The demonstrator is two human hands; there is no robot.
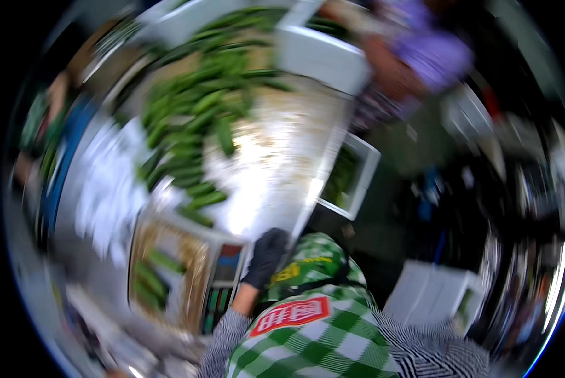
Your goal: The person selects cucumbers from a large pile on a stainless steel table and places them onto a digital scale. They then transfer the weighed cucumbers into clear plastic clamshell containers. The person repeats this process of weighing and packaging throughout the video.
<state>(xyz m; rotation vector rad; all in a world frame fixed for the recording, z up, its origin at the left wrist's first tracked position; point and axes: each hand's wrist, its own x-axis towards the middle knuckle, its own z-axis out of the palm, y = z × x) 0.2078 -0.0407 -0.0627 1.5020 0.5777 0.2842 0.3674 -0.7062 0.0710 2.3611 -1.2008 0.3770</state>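
Observation:
My left hand (266, 257), in a dark glove, is at the near edge of a shiny metal table (282, 141). Blur hides its fingers, so whether it grips anything is unclear. My right hand is out of view; only the striped right sleeve (436, 347) shows. Across the table's left and far side lie many green cucumbers (188, 146). Left of my gloved hand stands what looks like a weighing scale (223, 288) with a keypad. Several more cucumbers (152, 281) lie on its brownish pan (192, 264).
White plastic bags or sheets (110, 189) are heaped left of the cucumbers. A white foam box (365, 189) of green produce stands beside the table's right edge. At the far right, a person's arm (391, 66) reaches by another foam box (320, 59). Another white box (424, 293) is at lower right.

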